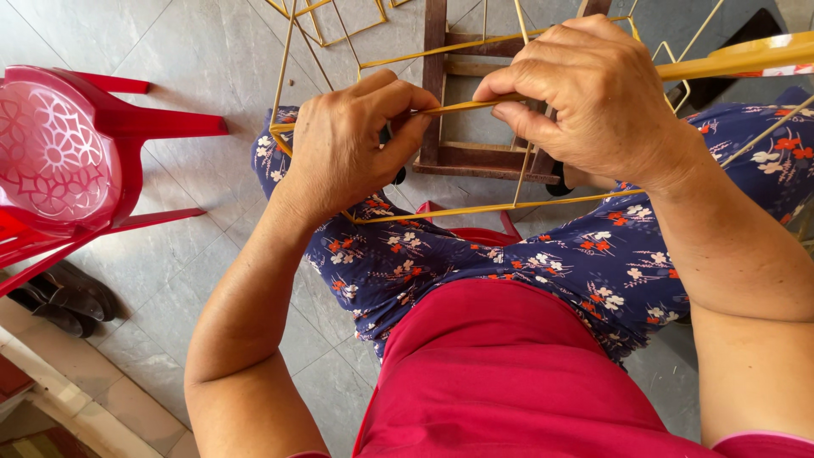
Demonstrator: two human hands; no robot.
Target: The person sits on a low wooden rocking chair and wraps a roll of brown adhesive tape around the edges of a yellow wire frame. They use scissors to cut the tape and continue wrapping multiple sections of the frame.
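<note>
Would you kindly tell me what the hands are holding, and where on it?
Both hands pinch one thin yellow strip of the frame on the lap: left hand at its left end, right hand at its right end.

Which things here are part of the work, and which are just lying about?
In hand: left hand and right hand pinching a yellow strip of the stick frame.
Lying about: red chair, black shoes, wooden stool.

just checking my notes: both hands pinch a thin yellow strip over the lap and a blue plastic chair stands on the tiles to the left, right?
Not quite: the chair is red, not blue, as the head view shows. The rest holds: left hand and right hand pinch the yellow strip.
</note>
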